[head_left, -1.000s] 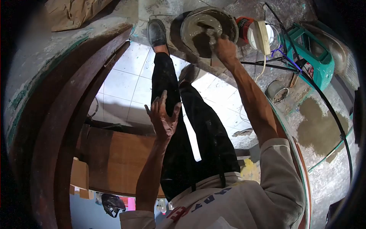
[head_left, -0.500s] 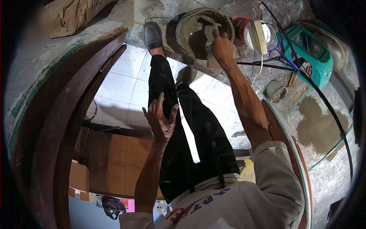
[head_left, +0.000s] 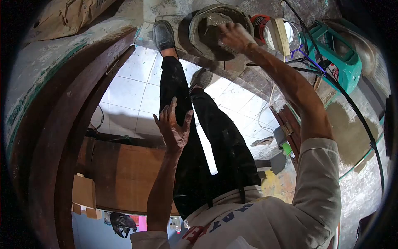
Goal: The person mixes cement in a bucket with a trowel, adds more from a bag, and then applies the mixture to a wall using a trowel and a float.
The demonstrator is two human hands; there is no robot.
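A round bucket [head_left: 194, 41] holding wet grey-brown mortar stands at the top centre. Over its right side is my right hand [head_left: 235, 37], its fingers curled down toward the mortar; whatever they grip is hidden beneath them. My left hand [head_left: 174, 126] hangs in the air above my left leg, fingers spread and nothing in it, with pale residue on the skin. Beside the bucket on the right stands a red and white pail [head_left: 260, 28], with a piece of wood [head_left: 280, 36] across its opening.
A green plastic stool [head_left: 352, 62] lies at the upper right, crossed by black cables [head_left: 348, 91]. A wet mortar patch [head_left: 348, 133] covers part of the right surface. A paper sack [head_left: 70, 18] is at the upper left. A cardboard box [head_left: 84, 191] sits lower left.
My right hand has shifted slightly up within the bucket area, its elbow swinging out to the right. The tool seen under it earlier is now hidden. My left hand has barely moved.
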